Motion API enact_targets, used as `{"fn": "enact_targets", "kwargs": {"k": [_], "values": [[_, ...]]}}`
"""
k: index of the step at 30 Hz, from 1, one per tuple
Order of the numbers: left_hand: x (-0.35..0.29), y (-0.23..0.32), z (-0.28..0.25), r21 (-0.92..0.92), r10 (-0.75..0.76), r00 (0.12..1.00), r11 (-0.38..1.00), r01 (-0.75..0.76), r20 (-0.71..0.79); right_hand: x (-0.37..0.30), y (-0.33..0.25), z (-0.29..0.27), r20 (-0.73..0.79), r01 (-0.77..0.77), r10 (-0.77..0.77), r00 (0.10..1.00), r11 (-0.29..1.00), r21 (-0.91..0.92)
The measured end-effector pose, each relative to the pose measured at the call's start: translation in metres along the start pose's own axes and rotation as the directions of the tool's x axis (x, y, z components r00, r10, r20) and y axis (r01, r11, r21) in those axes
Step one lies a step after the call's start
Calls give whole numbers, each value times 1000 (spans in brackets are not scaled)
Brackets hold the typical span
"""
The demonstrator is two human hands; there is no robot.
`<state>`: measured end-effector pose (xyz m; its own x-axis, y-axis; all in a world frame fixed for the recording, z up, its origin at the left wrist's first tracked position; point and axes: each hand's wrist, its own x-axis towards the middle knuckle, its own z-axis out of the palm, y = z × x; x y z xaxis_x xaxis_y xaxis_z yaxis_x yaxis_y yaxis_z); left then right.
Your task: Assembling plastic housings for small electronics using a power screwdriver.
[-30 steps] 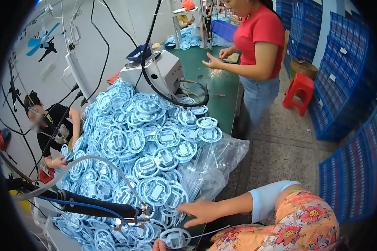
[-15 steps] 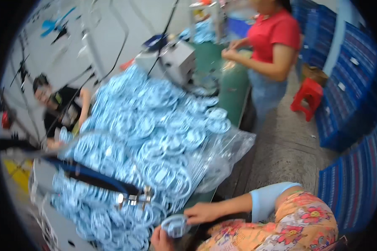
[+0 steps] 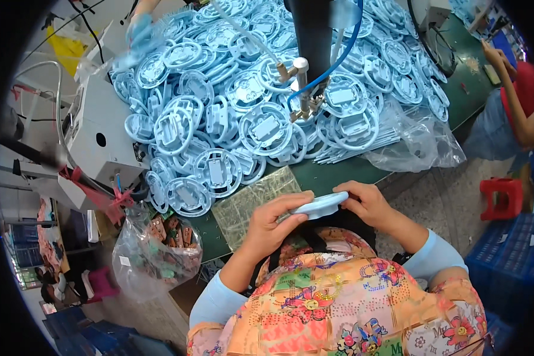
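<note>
Between my two hands is a light blue round plastic part (image 3: 319, 205), tilted so that mostly its edge shows. My left hand (image 3: 273, 221) pinches its left end between thumb and fingers. At the opposite end, the thumb and fingers of my right hand (image 3: 365, 203) grip the rim. The part is held in front of my body, just off the near edge of the table. Beyond it lies a large heap of similar light blue round parts (image 3: 267, 129), ring-shaped with a moulded centre. A tan taped square pad (image 3: 252, 204) lies on the table beside my left hand.
Over the heap hangs a black-armed fixture with a brass nozzle (image 3: 302, 89) and a blue hose. A grey machine box (image 3: 104, 121) stands left, above a clear bag of small brown parts (image 3: 160, 243). Clear plastic film (image 3: 418, 142), a co-worker in red (image 3: 525, 101) and a red stool (image 3: 500, 199) are right.
My view has swung down and left, bringing the pad and bag of brown parts into sight. The held blue part now appears more edge-on, still between both hands.
</note>
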<state>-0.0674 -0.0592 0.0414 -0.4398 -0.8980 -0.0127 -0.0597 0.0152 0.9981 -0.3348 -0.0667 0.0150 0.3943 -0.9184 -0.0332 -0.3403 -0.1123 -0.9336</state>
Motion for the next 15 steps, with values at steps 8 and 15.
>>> {"fn": "enact_targets", "kwargs": {"k": [8,15], "values": [[-10,6,-9,160,166,985,974,-158,-37,13,-28,-1,208,281,-209,956,857,-432],[-9,9,-21,388,-58,977,912,135,-204,32,-89,-4,42,510,-629,776,588,-627]]}}
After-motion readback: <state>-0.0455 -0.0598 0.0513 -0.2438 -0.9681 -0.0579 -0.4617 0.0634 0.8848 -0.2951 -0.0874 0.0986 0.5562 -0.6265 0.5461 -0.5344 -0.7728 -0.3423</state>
